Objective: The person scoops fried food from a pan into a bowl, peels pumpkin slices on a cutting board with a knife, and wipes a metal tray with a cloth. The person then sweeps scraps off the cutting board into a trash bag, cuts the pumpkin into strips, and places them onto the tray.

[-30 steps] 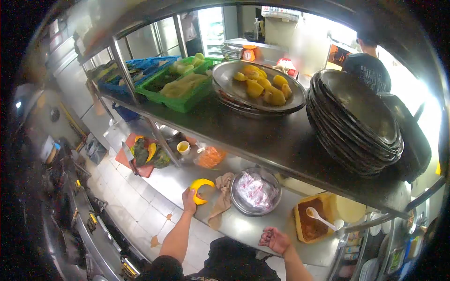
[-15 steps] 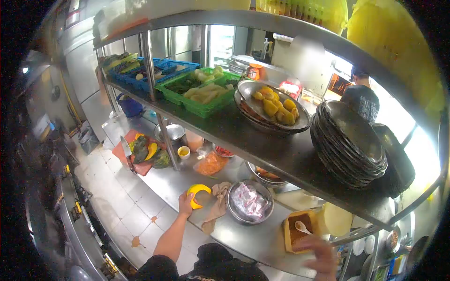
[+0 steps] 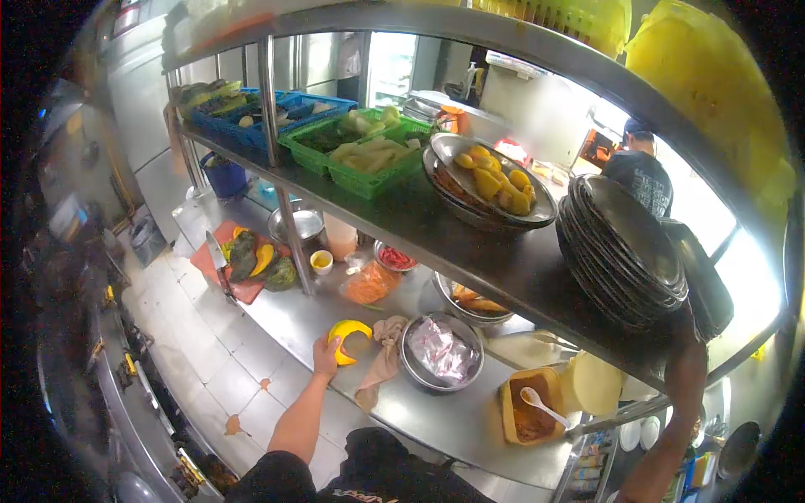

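My left hand (image 3: 325, 355) is closed on the near edge of a round yellow thing (image 3: 342, 337) with a greyish middle, at the front of the steel counter; its exact kind is unclear. A crumpled brown cloth (image 3: 384, 356) lies just right of it. Beside the cloth is a metal bowl (image 3: 406, 375) holding a clear plastic bag (image 3: 440, 350). My right arm is raised at the far right, and my right hand (image 3: 689, 329) is at the lower edge of the stacked dark metal plates (image 3: 616, 260) on the shelf. Its fingers are hidden.
A shelf (image 3: 394, 222) crosses above the counter, with a green basket (image 3: 369, 186) and a plate of yellow pieces (image 3: 545, 205). A knife (image 3: 216, 256) lies on a red board (image 3: 205, 270) with cut pumpkin (image 3: 262, 260). A spoon (image 3: 543, 407) rests in a yellow tub (image 3: 509, 419). Another person (image 3: 641, 176) stands beyond.
My right hand has moved from beside the yellow tub, up and right to the plate stack. My left hand stays on the yellow thing. The view has shifted slightly.
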Available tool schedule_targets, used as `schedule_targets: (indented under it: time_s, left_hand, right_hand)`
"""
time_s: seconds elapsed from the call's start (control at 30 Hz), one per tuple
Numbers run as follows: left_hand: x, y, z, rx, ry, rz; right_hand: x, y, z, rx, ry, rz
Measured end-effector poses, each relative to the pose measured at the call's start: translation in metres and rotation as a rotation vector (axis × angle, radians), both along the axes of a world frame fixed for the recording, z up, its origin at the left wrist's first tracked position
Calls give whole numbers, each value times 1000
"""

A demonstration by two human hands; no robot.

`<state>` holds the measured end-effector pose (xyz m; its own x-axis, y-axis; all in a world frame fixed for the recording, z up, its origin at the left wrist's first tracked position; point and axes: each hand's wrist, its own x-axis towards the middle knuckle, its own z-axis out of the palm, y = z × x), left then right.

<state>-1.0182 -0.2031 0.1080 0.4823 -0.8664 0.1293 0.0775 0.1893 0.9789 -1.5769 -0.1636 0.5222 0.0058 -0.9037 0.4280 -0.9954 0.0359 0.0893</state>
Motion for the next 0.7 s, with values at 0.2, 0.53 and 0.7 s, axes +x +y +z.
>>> schedule_targets:
  time_s: [0.2,0.53,0.7]
  left_hand:
    - [-4,1,4,18,32,-23]
    - [16,-17,-61,10,-132,187]
    - [0,-7,-17,-13,31,0]
  right_hand:
    - [21,-13,22,-354,-143,305]
    - [-2,-40,42,-97,48,182]
    - [-32,-51,38,-70,240,65]
